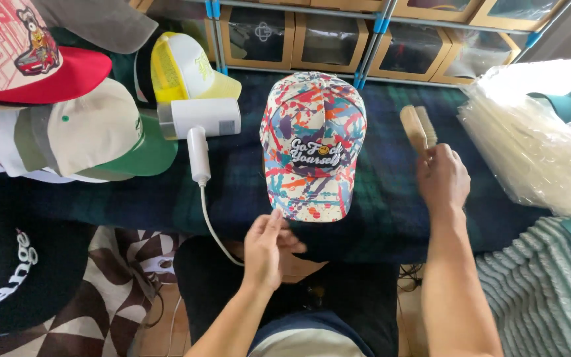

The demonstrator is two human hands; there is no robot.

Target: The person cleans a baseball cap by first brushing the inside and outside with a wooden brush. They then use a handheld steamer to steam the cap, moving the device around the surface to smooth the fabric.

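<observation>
We are sitting over the paint-splatter cap (313, 142), which is lying crown-up in the middle of the dark plaid cloth (391, 198), brim toward us. Our right hand (442, 177) is gripping a wooden brush (418, 127) just beside the cap, not touching it. Our left hand (267, 248) is hovering loosely open at the brim's near edge. Brushing looks barely begun; the white handheld steamer (199, 125) is lying unused alongside.

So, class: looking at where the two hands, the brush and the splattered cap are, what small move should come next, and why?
Probably bring the right hand leftward so the brush meets the cap. The brush is gripped but held off to the cap's side, not touching it, while the left hand sits at the brim's near edge, placed to steady it.
</observation>
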